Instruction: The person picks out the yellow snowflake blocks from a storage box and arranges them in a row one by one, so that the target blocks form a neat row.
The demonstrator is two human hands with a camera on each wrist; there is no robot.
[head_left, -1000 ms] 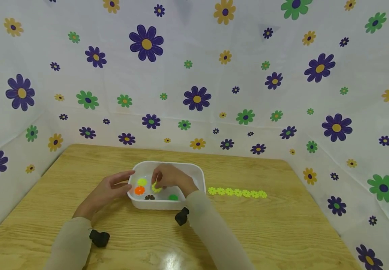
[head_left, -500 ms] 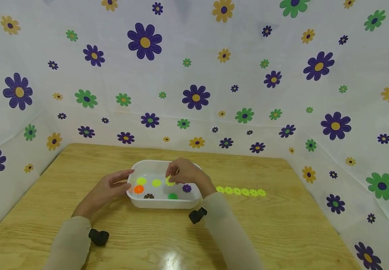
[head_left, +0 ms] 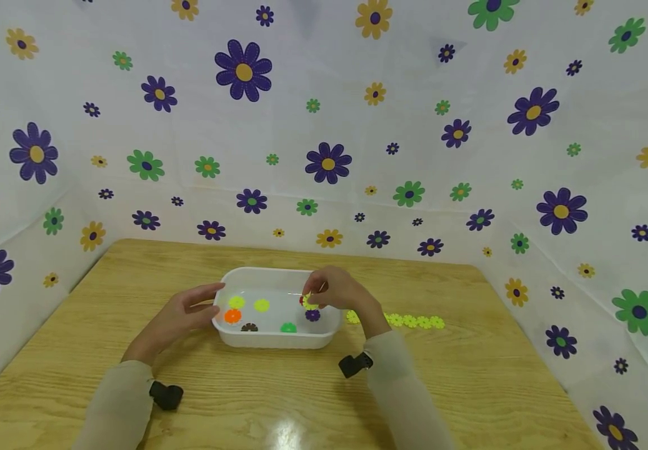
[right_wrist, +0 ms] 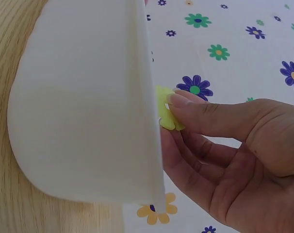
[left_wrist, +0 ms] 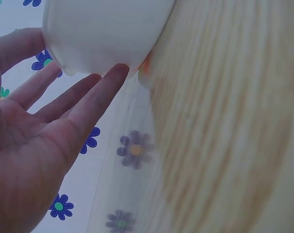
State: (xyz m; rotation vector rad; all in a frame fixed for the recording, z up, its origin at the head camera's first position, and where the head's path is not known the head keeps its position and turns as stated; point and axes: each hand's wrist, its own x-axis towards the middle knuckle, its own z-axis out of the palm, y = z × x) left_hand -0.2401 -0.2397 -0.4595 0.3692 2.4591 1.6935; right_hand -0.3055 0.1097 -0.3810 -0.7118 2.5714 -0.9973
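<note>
The yellow flower piece (head_left: 310, 302) is in your right hand (head_left: 337, 292), pinched between thumb and fingers, over the right end of the white tray (head_left: 273, 340). That grip is closed down on the piece, with the thumb pressed to one face of it. The right wrist view shows it tilted up at the tray's rim, part of it hidden behind the white wall, and your other fingers loosely bent beneath.

Your left hand (head_left: 185, 315) has a spread grip: the fingers are extended, with a wide gap between them and the thumb in the head view. It touches the outside of the tray's left end, the fingertips against the wall rather than wrapped around it.

The tray sits on the wooden worktop (head_left: 245, 400) and holds several more flower pieces, all apart from your fingers except where your right hand hides the view. Toward its left end you have two loose yellow pieces (head_left: 262, 305), near each other, and an orange piece (head_left: 232, 315) just below the leftmost of them. A brown piece (head_left: 249, 327) and a green piece (head_left: 289, 327) lie by the near wall, partly covered by it. A purple piece (head_left: 313, 315) lies just below the one you hold, and a bit of red shows behind your pinch.

Outside the tray, to its right, a row of yellow pieces (head_left: 410, 321) lies along the worktop; your right wrist covers part of it.
</note>
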